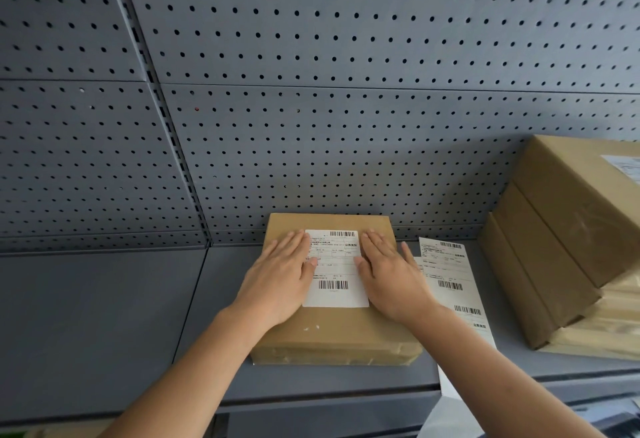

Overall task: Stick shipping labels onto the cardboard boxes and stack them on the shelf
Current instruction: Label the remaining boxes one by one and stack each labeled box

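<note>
— Where's the box right now?

— The cardboard box (332, 319) lies flat on the grey shelf (104, 326), pushed back near the rear edge, touching or just short of the pegboard wall (346, 56). A white shipping label (335, 269) sits on its top face, barcodes at the far and near ends.

— And your hands?

— Both palms down on the box. My left hand (280, 273) presses on the label's left edge, my right hand (388, 276) on its right edge. My fingers (294, 241) are stretched out flat and held close together, not pinching anything, with the thumbs pointing in over the paper.

— Anything beside it?

— Just right of the box, a strip of more labels (453, 285) lies on the shelf, running from near the back toward the front edge, and part of it is hidden under my right forearm. Further toward the right end of the shelf stands a stack of boxes (561, 247), the top one bearing a label of its own at the frame's edge.
</note>
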`<control>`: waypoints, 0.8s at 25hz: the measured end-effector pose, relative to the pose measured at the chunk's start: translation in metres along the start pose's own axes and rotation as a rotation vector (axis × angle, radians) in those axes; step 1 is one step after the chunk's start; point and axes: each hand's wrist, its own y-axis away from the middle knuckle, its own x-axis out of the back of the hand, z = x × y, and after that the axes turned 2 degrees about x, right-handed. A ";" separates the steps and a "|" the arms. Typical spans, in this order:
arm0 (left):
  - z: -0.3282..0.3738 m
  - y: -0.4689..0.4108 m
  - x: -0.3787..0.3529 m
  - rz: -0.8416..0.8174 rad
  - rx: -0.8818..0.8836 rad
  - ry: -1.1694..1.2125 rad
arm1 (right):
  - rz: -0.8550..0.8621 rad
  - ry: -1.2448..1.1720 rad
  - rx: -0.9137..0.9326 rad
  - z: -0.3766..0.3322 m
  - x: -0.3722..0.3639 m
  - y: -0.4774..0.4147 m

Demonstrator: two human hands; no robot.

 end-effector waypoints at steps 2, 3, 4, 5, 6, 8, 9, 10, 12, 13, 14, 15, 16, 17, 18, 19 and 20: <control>0.009 0.012 0.001 -0.003 -0.073 0.006 | 0.030 -0.020 0.091 -0.012 0.001 0.011; 0.011 0.018 -0.001 -0.015 -0.104 -0.009 | 0.023 -0.024 0.135 -0.020 0.000 0.018; 0.013 0.023 -0.003 -0.030 -0.124 -0.032 | 0.003 -0.022 0.168 -0.026 -0.001 0.025; 0.013 0.026 -0.006 -0.042 -0.136 -0.056 | -0.025 -0.014 0.191 -0.031 -0.004 0.030; 0.013 0.029 -0.009 -0.051 -0.139 -0.079 | -0.052 0.002 0.207 -0.034 -0.007 0.034; 0.013 0.031 -0.012 -0.061 -0.128 -0.100 | -0.068 0.044 0.220 -0.035 -0.013 0.037; 0.014 0.031 -0.012 -0.060 -0.119 -0.100 | -0.062 0.058 0.216 -0.034 -0.015 0.037; 0.014 0.032 -0.011 -0.058 -0.105 -0.096 | -0.059 0.068 0.206 -0.031 -0.017 0.038; 0.013 0.035 -0.009 -0.063 -0.069 -0.091 | -0.047 0.081 0.171 -0.024 -0.017 0.040; 0.010 0.038 -0.008 -0.069 -0.046 -0.092 | -0.038 0.082 0.148 -0.020 -0.016 0.042; 0.007 0.041 -0.007 -0.075 -0.024 -0.095 | -0.033 0.080 0.122 -0.014 -0.014 0.044; 0.003 0.044 -0.005 -0.080 -0.001 -0.096 | -0.034 0.074 0.090 -0.009 -0.012 0.046; -0.002 0.047 -0.004 -0.083 0.022 -0.094 | -0.038 0.062 0.055 -0.004 -0.010 0.047; -0.006 0.049 -0.003 -0.083 0.044 -0.088 | -0.042 0.053 0.026 0.000 -0.008 0.050; -0.009 0.052 -0.002 -0.080 0.060 -0.080 | -0.043 0.051 0.009 0.003 -0.006 0.052; -0.009 0.057 -0.001 -0.077 0.061 -0.073 | -0.035 0.058 0.012 0.003 -0.005 0.056; -0.005 0.062 0.000 -0.074 0.042 -0.066 | -0.018 0.064 0.039 0.001 -0.004 0.062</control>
